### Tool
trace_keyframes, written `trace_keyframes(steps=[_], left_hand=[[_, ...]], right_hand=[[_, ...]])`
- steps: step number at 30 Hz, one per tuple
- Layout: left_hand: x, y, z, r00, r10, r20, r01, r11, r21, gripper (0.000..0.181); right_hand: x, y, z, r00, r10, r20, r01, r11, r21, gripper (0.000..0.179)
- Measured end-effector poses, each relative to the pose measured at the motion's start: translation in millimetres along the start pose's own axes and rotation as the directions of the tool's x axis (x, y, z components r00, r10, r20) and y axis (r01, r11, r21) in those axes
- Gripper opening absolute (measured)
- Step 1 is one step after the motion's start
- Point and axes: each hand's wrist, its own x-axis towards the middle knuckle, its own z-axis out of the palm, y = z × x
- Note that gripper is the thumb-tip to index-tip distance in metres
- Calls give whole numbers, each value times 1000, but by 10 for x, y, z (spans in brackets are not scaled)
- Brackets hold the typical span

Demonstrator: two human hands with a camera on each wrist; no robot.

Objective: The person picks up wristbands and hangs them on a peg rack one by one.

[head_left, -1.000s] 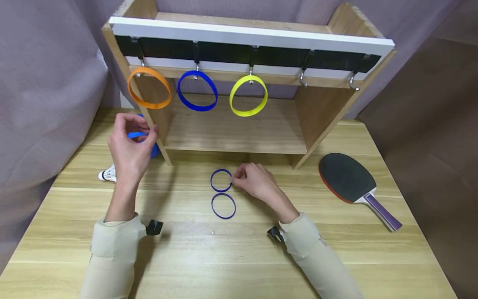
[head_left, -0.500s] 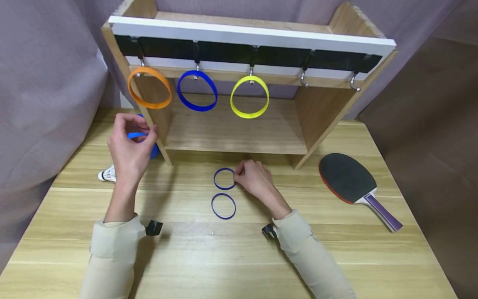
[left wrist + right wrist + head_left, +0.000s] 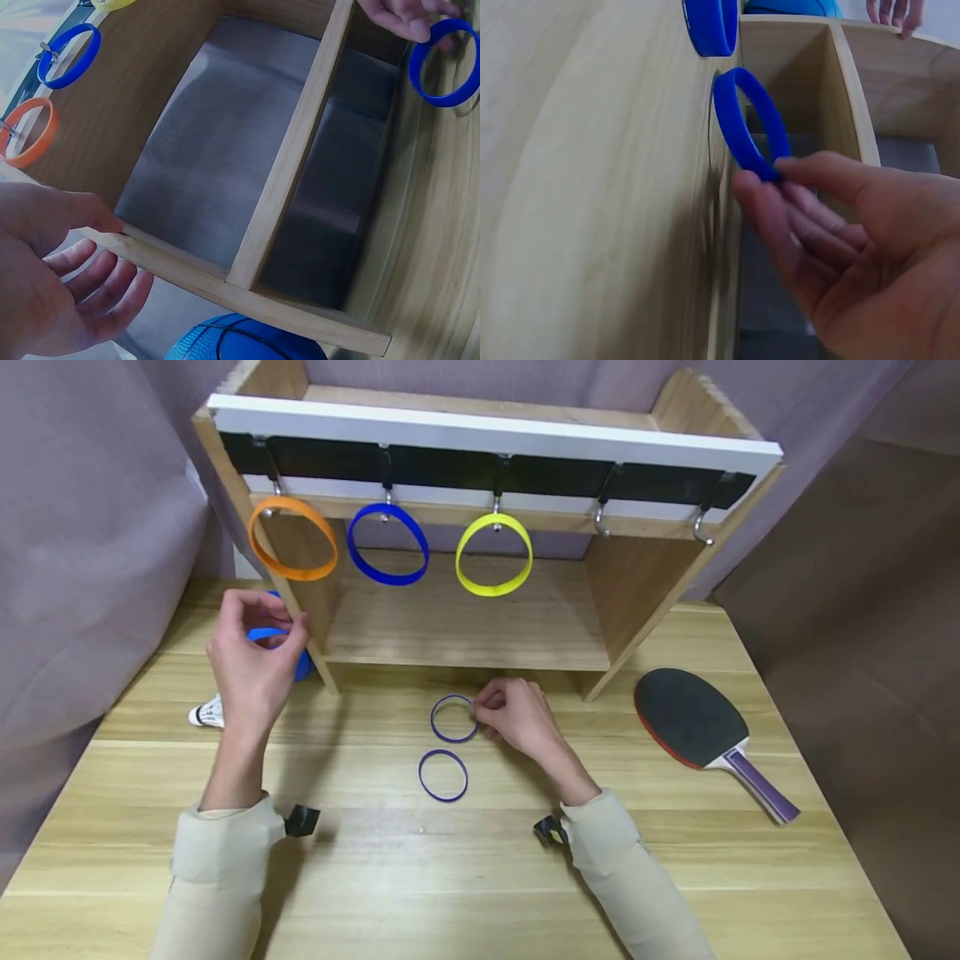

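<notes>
A person's right hand (image 3: 522, 717) pinches a small blue band (image 3: 733, 127) between thumb and fingertips, at the side of the ring nearest it. The band reaches left from those fingertips, and the right hand is much the nearer of the two. Being a ring, it has no long axis; from above it shows as a nearly full circle, and from the right wrist it looks tilted. Whether it touches the wooden table (image 3: 480, 902) is unclear.

Ahead of and above the right hand, a row of hooks runs along a wooden rack (image 3: 318, 610). Two bare hooks, an inner hook (image 3: 600, 522) and an outer hook (image 3: 700, 529), lie up and to its right; the lower shelf (image 3: 465, 627) juts just ahead, between hand and hooks. A yellow band (image 3: 491, 590) hangs ahead, slightly left.

The left hand (image 3: 251, 668), well apart, grips the rack's left side panel, with an orange band (image 3: 303, 575) hanging above it and a blue ball (image 3: 247, 341) beyond the panel. A shuttlecock (image 3: 206, 713) lies just left of that hand. Another loose band (image 3: 443, 800) lies nearer the person, just left of the right hand; a table-tennis bat (image 3: 690, 718) lies off to its right.
</notes>
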Motion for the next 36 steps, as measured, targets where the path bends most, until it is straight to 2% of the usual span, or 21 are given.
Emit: trace_keyframes(steps=[3, 6, 13, 16, 19, 22, 24, 26, 29, 31, 33, 36], left_hand=[[-35, 143, -12, 1000, 2, 4, -2, 1000, 2, 28], [-45, 217, -21, 1000, -4, 3, 4, 1000, -7, 24], [-57, 266, -18, 1000, 1, 4, -1, 1000, 2, 25], [-65, 273, -16, 1000, 1, 7, -1, 1000, 3, 28], [-65, 270, -17, 1000, 3, 6, -3, 1000, 3, 28], [-65, 270, -19, 1000, 9, 5, -9, 1000, 4, 27], [-64, 270, -22, 1000, 12, 3, -12, 1000, 4, 27], [-64, 271, -24, 1000, 12, 1, -12, 1000, 3, 27], [-64, 272, -26, 1000, 8, 0, -8, 1000, 0, 28], [-65, 273, -27, 1000, 5, 0, -5, 1000, 1, 28], [-67, 274, -27, 1000, 4, 1, -4, 1000, 2, 28], [-66, 274, -23, 1000, 9, 5, -9, 1000, 8, 28]], right_hand=[[-6, 24, -9, 998, -70, 8, 69, 992, 106, 11], [-30, 10, -40, 991, -132, 28, 125, 977, 173, 19], [-173, -162, -295, 969, -244, 48, 237, 964, 121, 15], [-239, -294, -480, 965, -256, 55, 239, 947, 213, 17], [-313, -456, -704, 961, -276, 33, 245, 898, 365, 20], [-397, -618, -942, 949, -313, -44, 293, 820, 491, 22], [-451, -720, -1082, 931, -341, -129, 351, 745, 567, 23], [-492, -806, -1194, 912, -342, -228, 403, 637, 657, 23], [-509, -899, -1301, 872, -307, -382, 487, 449, 749, 24], [-498, -926, -1344, 846, -260, -466, 532, 354, 769, 26], [-475, -927, -1369, 826, -207, -524, 564, 305, 768, 28], [-446, -892, -1389, 817, -133, -561, 573, 293, 765, 32]])
